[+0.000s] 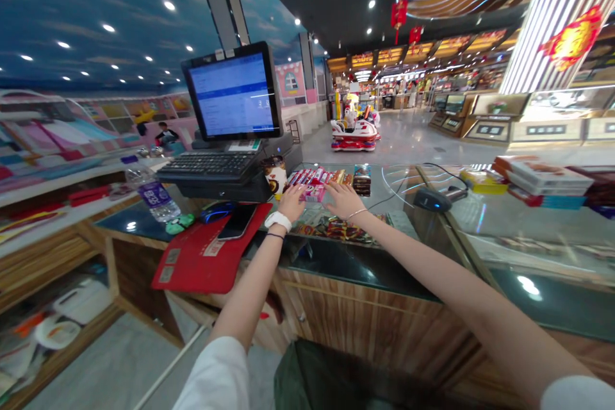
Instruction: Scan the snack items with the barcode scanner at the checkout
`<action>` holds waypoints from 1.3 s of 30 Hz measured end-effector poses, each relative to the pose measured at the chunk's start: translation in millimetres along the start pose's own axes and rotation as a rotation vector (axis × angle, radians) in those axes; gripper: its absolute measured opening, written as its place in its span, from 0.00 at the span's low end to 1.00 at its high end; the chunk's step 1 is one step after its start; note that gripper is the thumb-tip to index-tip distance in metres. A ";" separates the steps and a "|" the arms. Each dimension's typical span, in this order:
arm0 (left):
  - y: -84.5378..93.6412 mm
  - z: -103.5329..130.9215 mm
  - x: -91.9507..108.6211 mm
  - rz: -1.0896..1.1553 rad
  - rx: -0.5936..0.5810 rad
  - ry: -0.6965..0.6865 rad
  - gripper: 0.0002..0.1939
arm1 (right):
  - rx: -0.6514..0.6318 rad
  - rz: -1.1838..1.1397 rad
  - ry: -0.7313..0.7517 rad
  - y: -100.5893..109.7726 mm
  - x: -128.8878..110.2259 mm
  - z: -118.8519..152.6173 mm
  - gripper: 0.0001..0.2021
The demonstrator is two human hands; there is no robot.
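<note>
head view | left hand (292, 200) and right hand (342, 199) both lying flat, fingers spread, gripping nothing, straightening row of pink-wrapped snack bars (312, 180) on far glass counter top (336, 256), right of black keyboard (209, 165) | step judged: lining up bars | next likely calling for light sideways nudges

**One head-worn view, aimed forward and down**

The scene is seen from a single camera worn on the head, so no second view is shared. It is pointed forward and slightly down over the glass-topped surface (336, 256), which is seen from close by, within arm's reach. A wide lens is used: the monitor (233, 93) leans, and the mall hall beyond is taken in far back.
</note>
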State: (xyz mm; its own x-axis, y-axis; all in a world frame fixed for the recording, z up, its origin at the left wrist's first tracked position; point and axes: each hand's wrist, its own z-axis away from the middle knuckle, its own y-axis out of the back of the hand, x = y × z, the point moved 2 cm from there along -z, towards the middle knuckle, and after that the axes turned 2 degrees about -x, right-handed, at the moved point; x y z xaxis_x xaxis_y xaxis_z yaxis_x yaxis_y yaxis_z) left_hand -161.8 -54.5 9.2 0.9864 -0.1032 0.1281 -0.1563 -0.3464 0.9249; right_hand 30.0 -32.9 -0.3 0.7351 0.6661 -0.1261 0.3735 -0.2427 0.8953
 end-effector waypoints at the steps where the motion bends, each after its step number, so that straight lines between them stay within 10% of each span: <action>1: 0.4 1.5 7.0 0.009 -0.001 -0.012 0.30 | 0.014 0.002 0.008 8.4 5.4 5.5 0.31; 10: 1.9 1.5 131.4 0.061 0.004 -0.332 0.26 | 0.168 0.055 -0.043 81.4 84.3 78.2 0.29; 20: -27.7 -12.3 266.4 0.008 0.012 -0.626 0.23 | 0.203 0.194 -0.180 109.2 174.3 155.4 0.27; 39: -109.3 -75.7 408.3 -0.098 0.133 -0.861 0.25 | -0.014 0.352 -0.573 97.7 325.3 188.0 0.35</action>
State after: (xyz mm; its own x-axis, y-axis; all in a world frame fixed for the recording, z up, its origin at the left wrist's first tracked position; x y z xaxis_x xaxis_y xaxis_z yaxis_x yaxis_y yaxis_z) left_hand 261.9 11.8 -12.5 0.6229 -0.7165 -0.3140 -0.1308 -0.4911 0.8612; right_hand 411.9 27.5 -34.2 0.9972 0.0686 -0.0293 0.0525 -0.3653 0.9294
